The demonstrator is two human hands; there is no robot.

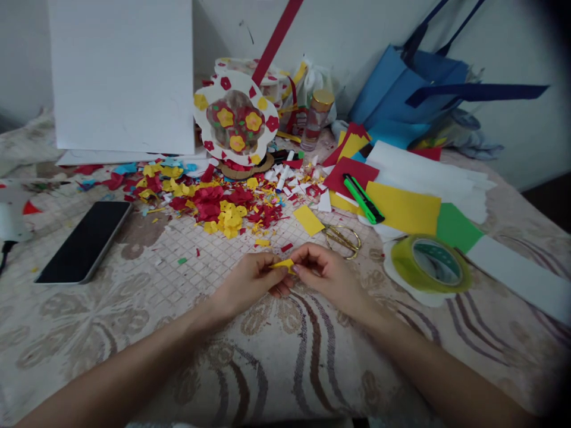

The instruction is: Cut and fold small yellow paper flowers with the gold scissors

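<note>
Between my two hands is a small piece of yellow paper (282,264), pinched from both sides. My left hand (254,277) grips its left part with thumb and fingers. The fingertips of my right hand (325,273) close on its right end. Just beyond my right hand lie gold-handled scissors (343,239) and a flat yellow paper rectangle (308,220). A heap of red and yellow paper flowers (209,205) with small scraps spreads farther back. Behind it stands a white flower-shaped paper piece (236,122) decorated with red and yellow blossoms.
On the left lie a phone (84,241) and a white device with a cord (12,214). To the right are a green cutter (363,199), a tape roll (430,264) and coloured paper sheets (404,208). A capped bottle (317,119) and a blue bag (401,89) stand behind.
</note>
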